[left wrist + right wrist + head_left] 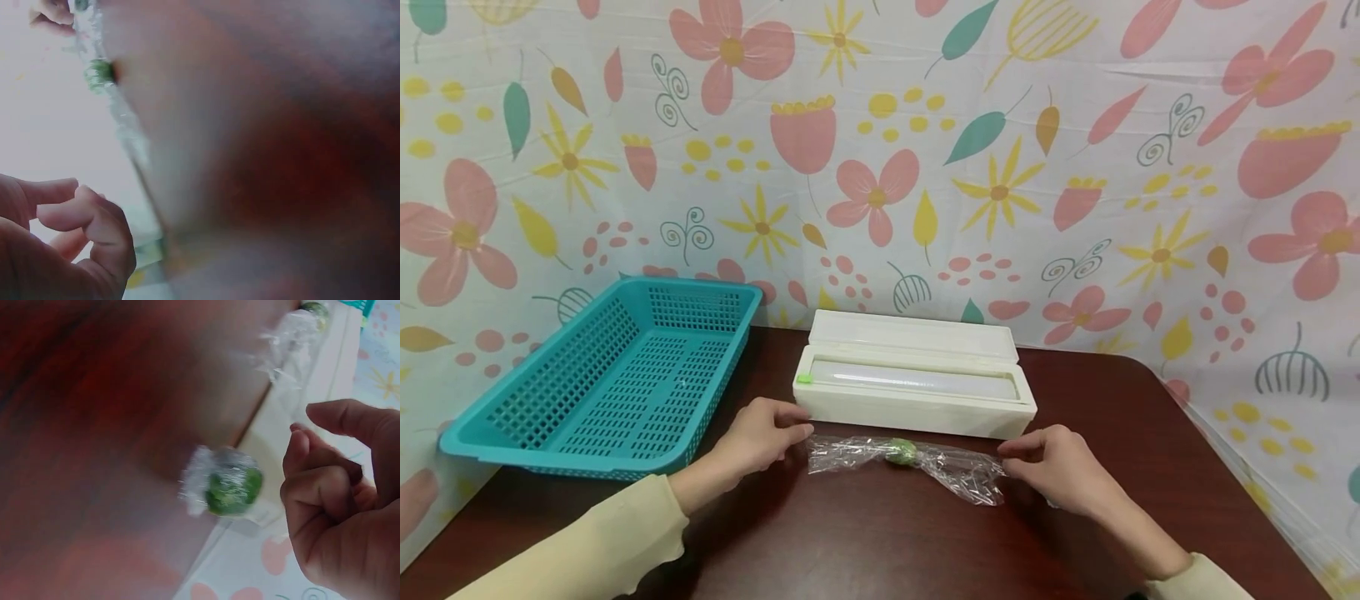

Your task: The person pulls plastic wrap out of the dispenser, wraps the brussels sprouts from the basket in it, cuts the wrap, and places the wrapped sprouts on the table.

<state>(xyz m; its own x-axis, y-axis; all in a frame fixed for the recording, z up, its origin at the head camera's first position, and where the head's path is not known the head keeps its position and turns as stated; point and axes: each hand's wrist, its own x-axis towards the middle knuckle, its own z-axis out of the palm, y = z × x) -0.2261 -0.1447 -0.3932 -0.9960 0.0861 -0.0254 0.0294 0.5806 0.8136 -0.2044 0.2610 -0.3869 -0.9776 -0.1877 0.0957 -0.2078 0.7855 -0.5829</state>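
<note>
On the table lies a small green item (901, 452), with crumpled clear cling film (958, 475) gathered around it and flared at both ends. My left hand (760, 433) is at the film's left end, fingers bent; the left wrist view shows no film between them. By the right end is my right hand (1063, 468), its thumb and index finger apart in the right wrist view. A second green item (232, 484) wrapped in film lies near the right hand; that hand mostly hides it in the head view. What the green items are is unclear.
A white cling film box (917, 412) with a green slider and its lid tipped back stands just behind the film. To the left sits a teal plastic basket (715, 392). A flower-print cloth (880, 275) hangs behind the dark red table (850, 542).
</note>
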